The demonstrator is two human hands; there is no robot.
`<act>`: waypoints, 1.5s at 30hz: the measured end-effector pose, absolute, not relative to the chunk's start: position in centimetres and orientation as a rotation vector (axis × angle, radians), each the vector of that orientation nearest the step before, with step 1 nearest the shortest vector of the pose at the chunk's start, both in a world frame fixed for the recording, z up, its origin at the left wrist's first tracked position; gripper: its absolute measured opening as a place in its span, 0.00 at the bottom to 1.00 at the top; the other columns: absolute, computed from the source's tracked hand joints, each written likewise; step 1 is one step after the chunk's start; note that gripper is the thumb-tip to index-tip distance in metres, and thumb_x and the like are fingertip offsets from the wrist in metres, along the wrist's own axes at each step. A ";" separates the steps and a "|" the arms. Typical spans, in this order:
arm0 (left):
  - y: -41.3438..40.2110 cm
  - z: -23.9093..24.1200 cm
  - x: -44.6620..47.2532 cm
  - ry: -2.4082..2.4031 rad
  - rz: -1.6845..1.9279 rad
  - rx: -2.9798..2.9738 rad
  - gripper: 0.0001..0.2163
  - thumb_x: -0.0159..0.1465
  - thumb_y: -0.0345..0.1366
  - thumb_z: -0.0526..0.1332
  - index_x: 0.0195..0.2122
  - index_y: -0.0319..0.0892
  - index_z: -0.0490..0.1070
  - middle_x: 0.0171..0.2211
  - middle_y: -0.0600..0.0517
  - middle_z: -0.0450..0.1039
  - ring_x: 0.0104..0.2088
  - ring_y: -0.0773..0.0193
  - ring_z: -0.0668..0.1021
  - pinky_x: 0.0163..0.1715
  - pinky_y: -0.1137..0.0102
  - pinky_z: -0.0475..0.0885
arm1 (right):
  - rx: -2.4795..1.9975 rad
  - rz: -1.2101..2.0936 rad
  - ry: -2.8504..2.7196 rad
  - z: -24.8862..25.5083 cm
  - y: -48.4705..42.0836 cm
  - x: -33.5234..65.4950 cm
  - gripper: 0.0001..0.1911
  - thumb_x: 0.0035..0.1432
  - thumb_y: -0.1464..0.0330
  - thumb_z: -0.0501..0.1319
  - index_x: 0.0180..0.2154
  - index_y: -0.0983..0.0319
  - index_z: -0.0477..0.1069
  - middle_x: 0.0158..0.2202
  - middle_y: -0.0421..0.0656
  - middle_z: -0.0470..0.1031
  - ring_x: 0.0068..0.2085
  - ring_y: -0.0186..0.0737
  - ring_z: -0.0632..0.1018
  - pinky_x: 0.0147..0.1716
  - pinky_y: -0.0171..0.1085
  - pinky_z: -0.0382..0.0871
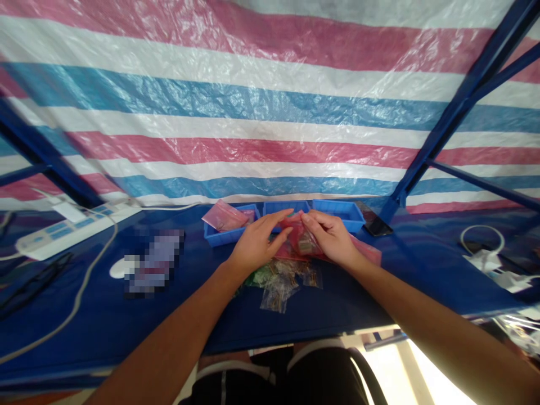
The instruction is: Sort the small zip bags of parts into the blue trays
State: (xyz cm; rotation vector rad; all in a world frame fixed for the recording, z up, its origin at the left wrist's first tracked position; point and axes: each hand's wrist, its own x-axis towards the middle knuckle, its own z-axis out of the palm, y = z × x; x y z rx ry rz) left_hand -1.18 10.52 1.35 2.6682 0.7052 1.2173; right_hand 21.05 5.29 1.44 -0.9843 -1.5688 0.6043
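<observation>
Pink bag (300, 239) by far edge of tabletop (379, 292), just before blue trays (341, 214) | long axis left-right, lies between both grips | left hand (255, 244) pinches left end | right hand (333, 236) pinches right end, equally near | clear bags (280, 284) toward front edge.

A pixelated blur (154, 261) masks one object on the blue tablecloth (337, 306). The small clear plastic bags' (278, 291) contents are too small to tell. The right hand (333, 239) half-covers a pink translucent bag (297, 228).
</observation>
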 end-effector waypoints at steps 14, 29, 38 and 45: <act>10.2 1.8 -1.1 0.766 1.250 2.564 0.23 0.77 0.40 0.61 0.71 0.45 0.64 0.56 0.44 0.79 0.46 0.58 0.83 0.52 0.61 0.82 | -0.961 0.797 -1.345 0.4 6.2 21.2 0.21 0.62 0.47 0.72 0.41 0.56 0.80 0.31 0.38 0.80 0.29 0.39 0.75 0.29 0.38 0.70; 10.6 2.6 -1.1 0.350 1.222 2.857 0.23 0.64 0.46 0.76 0.60 0.51 0.78 0.69 0.43 0.71 0.73 0.43 0.67 0.70 0.39 0.68 | -0.937 1.006 -1.224 1.2 5.7 20.9 0.28 0.60 0.43 0.71 0.49 0.56 0.75 0.28 0.35 0.81 0.14 0.32 0.69 0.10 0.34 0.62; 10.5 2.4 -1.1 0.452 1.375 2.691 0.09 0.75 0.34 0.64 0.54 0.45 0.81 0.48 0.47 0.85 0.51 0.57 0.83 0.56 0.58 0.79 | -0.970 0.926 -1.266 1.8 5.3 21.0 0.30 0.65 0.47 0.69 0.61 0.54 0.74 0.39 0.41 0.84 0.17 0.30 0.69 0.13 0.35 0.62; 10.1 1.8 -1.1 0.800 1.389 2.447 0.15 0.76 0.41 0.64 0.60 0.43 0.77 0.49 0.47 0.85 0.41 0.61 0.86 0.41 0.68 0.82 | -0.987 0.838 -1.389 0.9 5.6 21.1 0.22 0.60 0.52 0.75 0.49 0.57 0.79 0.26 0.38 0.80 0.24 0.39 0.77 0.25 0.38 0.70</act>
